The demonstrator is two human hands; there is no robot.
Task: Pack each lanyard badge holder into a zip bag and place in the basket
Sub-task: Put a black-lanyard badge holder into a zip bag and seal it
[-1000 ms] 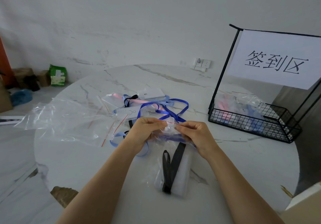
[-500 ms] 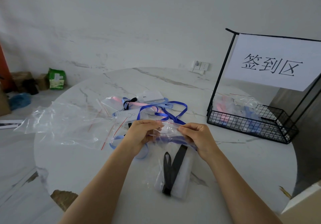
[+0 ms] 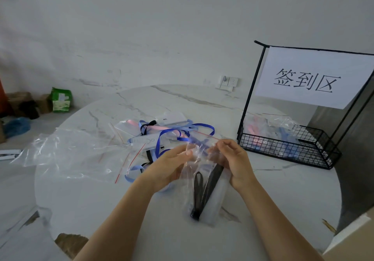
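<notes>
Gripping zip bag [image 3: 200,159] by its upper right side with right hand [image 3: 232,161], fingers curled round the plastic. Touching bag's left side with left hand [image 3: 168,167], fingers fairly straight and partly behind the film; can't tell whether pinching or just resting against it. Holding bag tilted, red zip strip up top, bottom end down on marble table [image 3: 101,200]. Got black lanyard badge holder [image 3: 210,183] inside the bag, strap folded alongside the clear sleeve. Beyond the hands: heap of loose lanyards [image 3: 168,131], blue, pink, black, with clear holders mixed in. Left of that, spare empty bags [image 3: 77,151] lying flat. Far right on table: black wire basket [image 3: 283,149] holding already packed bags [image 3: 267,127], well apart from the held one. Above basket, paper sign [image 3: 309,78] on its frame
</notes>
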